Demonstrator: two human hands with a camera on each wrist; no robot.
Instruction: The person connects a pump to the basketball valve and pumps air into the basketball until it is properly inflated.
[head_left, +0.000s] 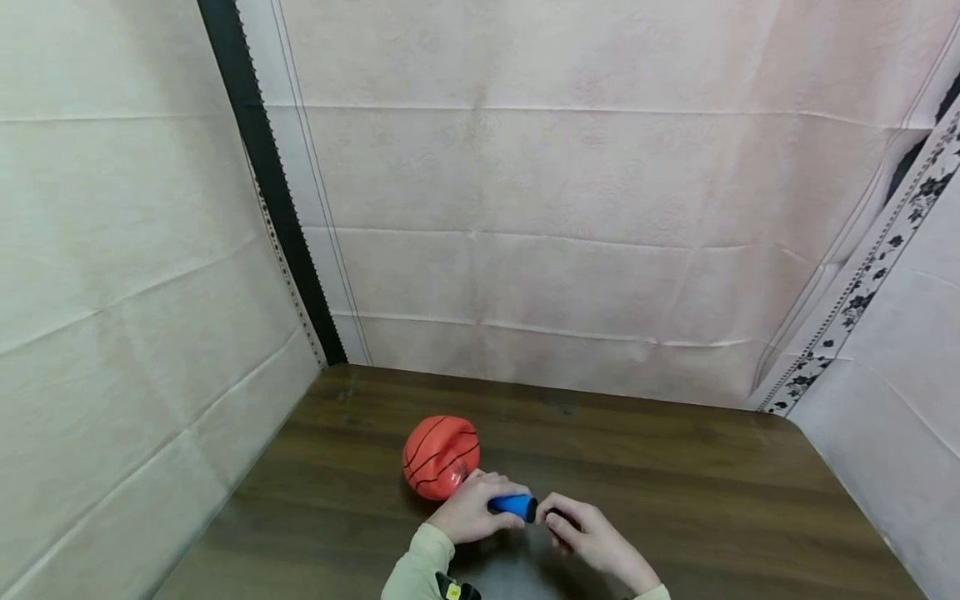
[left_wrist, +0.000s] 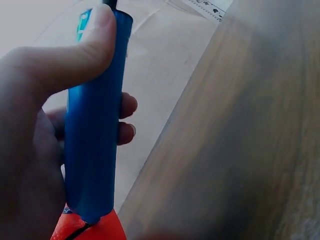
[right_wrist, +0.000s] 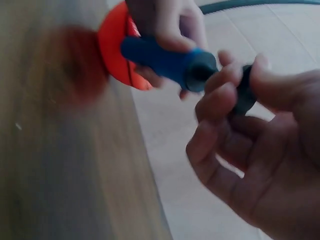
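Observation:
A blue hand pump (head_left: 513,506) lies across the left hand (head_left: 474,507), whose thumb and fingers wrap its barrel (left_wrist: 96,125). At the barrel's far end, the nozzle meets a red toy basketball (head_left: 441,457) with black lines. The ball has a deep dent in its upper side, so it is only partly inflated. My right hand (head_left: 588,533) pinches the pump's black handle (right_wrist: 244,91) between thumb and fingers. In the right wrist view the handle stands a short way out from the barrel's black cap. Where the nozzle enters the ball is partly hidden.
A brown wooden table (head_left: 675,483) lies under the hands. Pale creased cloth (head_left: 540,208) hangs behind it and at both sides, with a black strip (head_left: 277,183) at the left corner. A dark band with a yellow-marked device (head_left: 453,591) sits on the left wrist.

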